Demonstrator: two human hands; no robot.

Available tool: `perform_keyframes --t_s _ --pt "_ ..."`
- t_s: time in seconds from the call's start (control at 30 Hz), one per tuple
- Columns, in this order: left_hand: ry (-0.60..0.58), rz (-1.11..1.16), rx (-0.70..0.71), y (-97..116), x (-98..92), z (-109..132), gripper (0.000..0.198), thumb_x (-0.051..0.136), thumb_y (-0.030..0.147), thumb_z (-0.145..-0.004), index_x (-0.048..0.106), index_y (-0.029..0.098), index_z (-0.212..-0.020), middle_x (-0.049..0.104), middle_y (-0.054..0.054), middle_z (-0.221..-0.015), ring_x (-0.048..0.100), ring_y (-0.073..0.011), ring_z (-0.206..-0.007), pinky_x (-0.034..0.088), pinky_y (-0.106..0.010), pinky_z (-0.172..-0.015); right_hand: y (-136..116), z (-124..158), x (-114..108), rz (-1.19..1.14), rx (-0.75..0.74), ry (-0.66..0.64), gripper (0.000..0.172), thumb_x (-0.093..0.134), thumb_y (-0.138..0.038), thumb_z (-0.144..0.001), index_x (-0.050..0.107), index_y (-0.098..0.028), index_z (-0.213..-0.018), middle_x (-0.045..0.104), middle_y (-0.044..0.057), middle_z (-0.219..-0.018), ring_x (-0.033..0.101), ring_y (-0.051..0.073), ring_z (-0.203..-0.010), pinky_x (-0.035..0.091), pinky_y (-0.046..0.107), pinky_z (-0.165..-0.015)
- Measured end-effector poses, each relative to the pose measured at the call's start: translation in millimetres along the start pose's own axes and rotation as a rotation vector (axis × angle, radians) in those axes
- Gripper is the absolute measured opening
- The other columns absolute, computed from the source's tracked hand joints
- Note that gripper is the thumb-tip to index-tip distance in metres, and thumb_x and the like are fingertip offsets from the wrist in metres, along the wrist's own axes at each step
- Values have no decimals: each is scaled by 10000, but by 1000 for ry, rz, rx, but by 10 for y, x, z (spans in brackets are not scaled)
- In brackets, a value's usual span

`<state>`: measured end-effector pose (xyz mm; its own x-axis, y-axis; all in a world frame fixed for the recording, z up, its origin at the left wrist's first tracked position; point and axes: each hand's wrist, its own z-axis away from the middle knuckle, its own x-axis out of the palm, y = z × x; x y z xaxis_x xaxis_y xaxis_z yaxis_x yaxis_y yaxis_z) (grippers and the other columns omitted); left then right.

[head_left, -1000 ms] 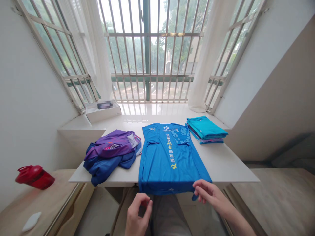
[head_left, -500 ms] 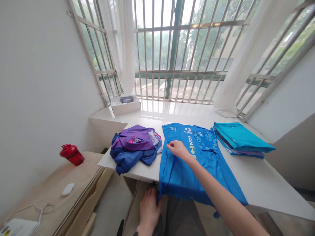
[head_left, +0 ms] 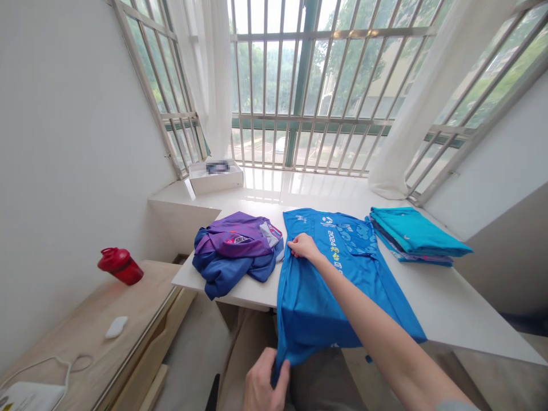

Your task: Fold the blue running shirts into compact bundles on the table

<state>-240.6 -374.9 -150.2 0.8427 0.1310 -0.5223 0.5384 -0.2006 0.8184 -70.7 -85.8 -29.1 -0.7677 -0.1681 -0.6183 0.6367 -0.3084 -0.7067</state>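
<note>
A blue sports shirt (head_left: 342, 297) with white and yellow print lies spread over the white table, its near end hanging past the front edge. My right hand (head_left: 305, 247) reaches across it and pinches the fabric at its left side, halfway up. Below the table edge my left hand (head_left: 266, 381) grips the shirt's near left corner between thumb and fingers, and the cloth is drawn out toward me there. To the left lies a crumpled heap of clothes, a purple shirt (head_left: 233, 234) over dark blue fabric (head_left: 240, 274).
Folded clothes (head_left: 417, 231) are stacked at the right, a turquoise one on top. A white open box (head_left: 216, 181) stands on the window ledge. On the lower wooden surface at left are a red shaker bottle (head_left: 121, 265), a small white case (head_left: 116, 327) and a white cable (head_left: 64, 365).
My right hand has closed on the shirt's left side. My left hand has moved down toward me, pulling the near left corner out from the table edge.
</note>
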Motion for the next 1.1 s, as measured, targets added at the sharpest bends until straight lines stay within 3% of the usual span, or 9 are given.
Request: perform_keyframes --t_s 0.1,0.3,0.43,0.6,0.73,0.9,1.0,1.1 --pt "32 -37 -55 -11 -20 50 335 479 459 -967 512 224 -731 512 34 -589 505 -129 -515 383 -215 -542 -71 7 24 -137 16 -11 251 598 -382 -957 649 -154 -1048 681 28 -986 657 134 -794 572 302 -704" --pt "16 -21 -52 -54 -152 74 192 502 379 -919 542 236 -797 585 23 -643 564 -136 -554 433 -209 -580 -143 31 36 -438 43 -55 285 593 -373 -963 615 -155 -1145 668 43 -1039 660 138 -813 580 305 -693" --pt "-93 -154 -45 -120 -136 104 35 531 247 -827 526 248 -792 601 20 -674 586 -144 -569 428 -216 -566 -115 36 42 -563 65 -60 275 593 -357 -964 611 -153 -1148 666 41 -1031 658 135 -802 580 300 -686" --pt "-331 -387 -50 -220 -6 70 244 498 88 -662 517 281 -810 651 -2 -835 675 -208 -716 469 -265 -609 -109 -9 44 -656 20 -1 300 590 -356 -965 596 -172 -1202 653 60 -1121 660 158 -885 583 336 -748" --pt "-517 -530 -58 -271 69 -1 436 488 40 -533 561 289 -883 674 -20 -956 705 -269 -865 517 -309 -638 -93 -90 5 -626 -49 72 327 590 -377 -961 595 -174 -1218 646 71 -1172 659 182 -951 576 378 -809" --pt "-576 -594 -35 -288 163 -56 484 492 -15 -577 621 275 -942 676 -52 -1021 689 -305 -970 556 -353 -717 -50 -172 -95 -455 -201 157 347 587 -379 -950 622 -169 -1224 672 91 -1213 663 216 -1044 554 407 -886" --pt "-601 -600 -27 -276 201 -59 456 481 -23 -653 648 271 -958 682 -61 -1033 685 -296 -983 558 -344 -744 -25 -180 -166 -297 -332 195 389 617 -313 -881 650 -195 -1250 622 97 -1353 540 258 -1284 449 398 -1061" --pt "-604 -586 15 -244 179 -60 464 455 -17 -720 661 282 -1008 689 -53 -1048 683 -266 -996 553 -319 -770 30 -175 -224 -132 -459 192 576 688 -237 -771 603 -201 -1340 457 82 -1527 360 255 -1438 285 371 -1188"
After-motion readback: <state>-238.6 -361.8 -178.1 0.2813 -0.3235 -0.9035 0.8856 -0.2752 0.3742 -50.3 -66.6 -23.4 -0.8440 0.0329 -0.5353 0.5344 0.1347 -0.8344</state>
